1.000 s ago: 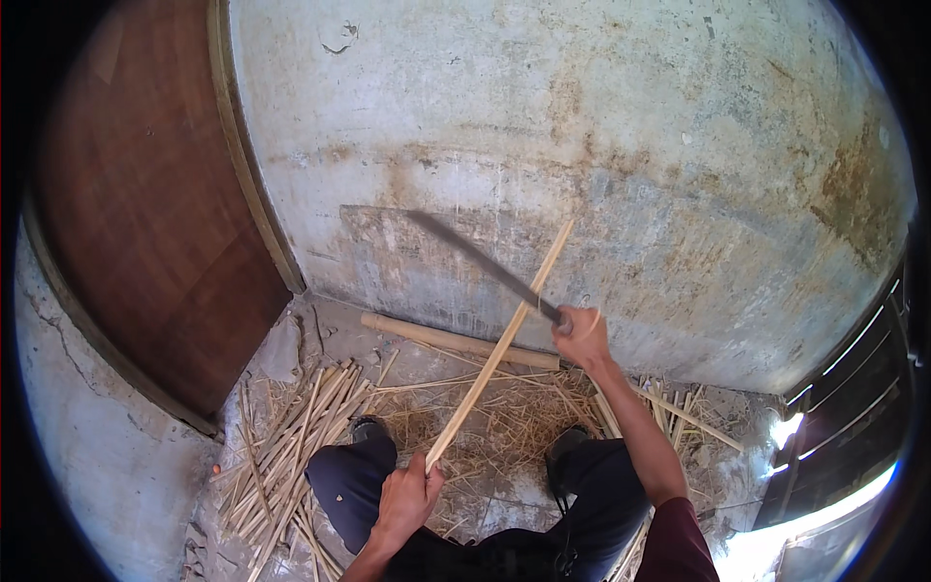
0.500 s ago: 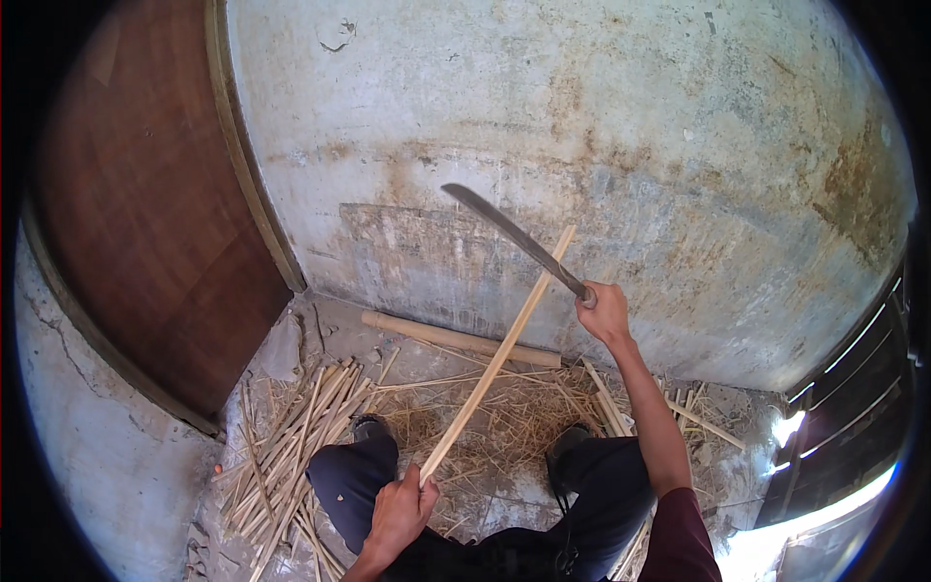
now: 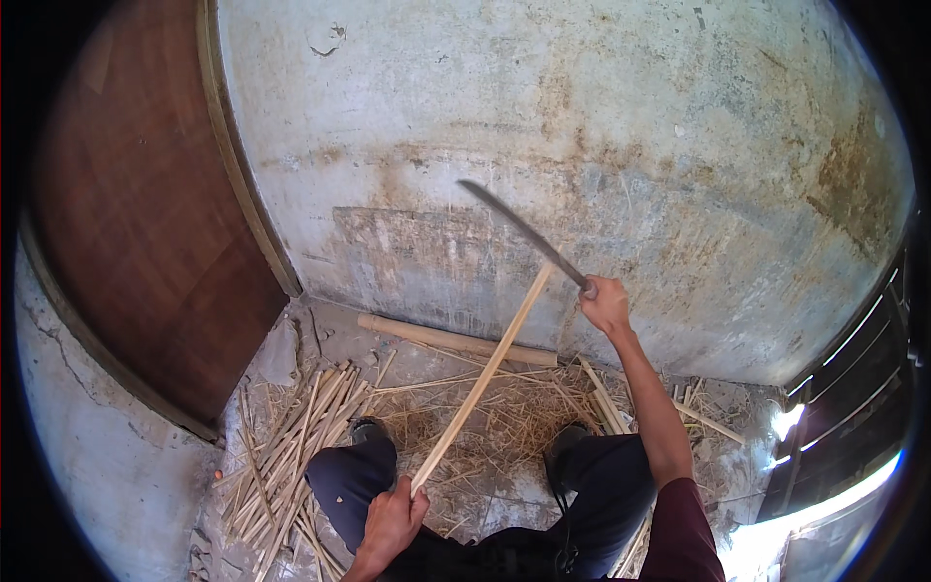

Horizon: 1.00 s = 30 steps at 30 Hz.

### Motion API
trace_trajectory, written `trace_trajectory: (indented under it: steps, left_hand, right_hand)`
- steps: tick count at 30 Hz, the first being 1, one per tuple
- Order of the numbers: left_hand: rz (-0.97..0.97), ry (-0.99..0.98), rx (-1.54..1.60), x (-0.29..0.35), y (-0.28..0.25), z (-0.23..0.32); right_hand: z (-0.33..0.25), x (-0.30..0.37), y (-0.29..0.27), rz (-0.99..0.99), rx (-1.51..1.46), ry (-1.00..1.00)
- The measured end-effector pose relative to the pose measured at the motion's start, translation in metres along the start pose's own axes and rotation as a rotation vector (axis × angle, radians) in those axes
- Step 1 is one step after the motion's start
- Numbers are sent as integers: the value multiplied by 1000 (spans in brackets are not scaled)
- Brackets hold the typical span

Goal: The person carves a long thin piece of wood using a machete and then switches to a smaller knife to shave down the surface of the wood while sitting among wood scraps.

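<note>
A long pale bamboo strip (image 3: 482, 376) slants up and away from my left hand (image 3: 396, 517), which is closed round its near end beside my left knee. My right hand (image 3: 606, 305) grips the handle of a machete (image 3: 522, 228), its long dark blade pointing up and to the left. The blade crosses the strip close to its far end. Whether the edge touches or bites into the strip cannot be made out. Both hands are clear of the floor.
A heap of split bamboo strips (image 3: 281, 466) lies left of my feet. A thick bamboo pole (image 3: 456, 339) rests along the foot of the stained wall (image 3: 582, 126). Shavings (image 3: 495, 427) litter the floor. A brown door (image 3: 145, 223) stands at left, dark slats (image 3: 844, 398) at right.
The machete has shifted slightly right, with its blade now nearer the strip's far end. My left hand and the strip's near end have moved a little down and left.
</note>
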<state>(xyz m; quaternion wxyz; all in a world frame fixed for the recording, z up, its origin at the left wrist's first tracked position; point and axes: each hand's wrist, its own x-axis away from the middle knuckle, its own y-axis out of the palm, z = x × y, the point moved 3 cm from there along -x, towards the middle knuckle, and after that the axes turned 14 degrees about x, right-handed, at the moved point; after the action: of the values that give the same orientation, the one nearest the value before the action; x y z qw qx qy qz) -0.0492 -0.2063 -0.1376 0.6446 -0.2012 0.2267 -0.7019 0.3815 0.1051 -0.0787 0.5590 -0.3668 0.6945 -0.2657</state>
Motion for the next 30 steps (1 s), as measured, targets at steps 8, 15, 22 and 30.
trace_trajectory:
  steps: [8, 15, 22, 30]
  left_hand:
    - [-38, -44, 65, -2, -12, -5]
    - [-64, -33, 44, 9, -10, -12]
    - [46, -67, 23, 9, -31, -27]
    - [118, -84, -62, -3, -50, -25]
  right_hand:
    - [-17, 24, -12, -68, 55, -117]
    - [24, 24, 20, -168, 112, 0]
    - [129, 40, 38, -103, -60, 279]
    - [268, 160, 25, -319, 164, 339]
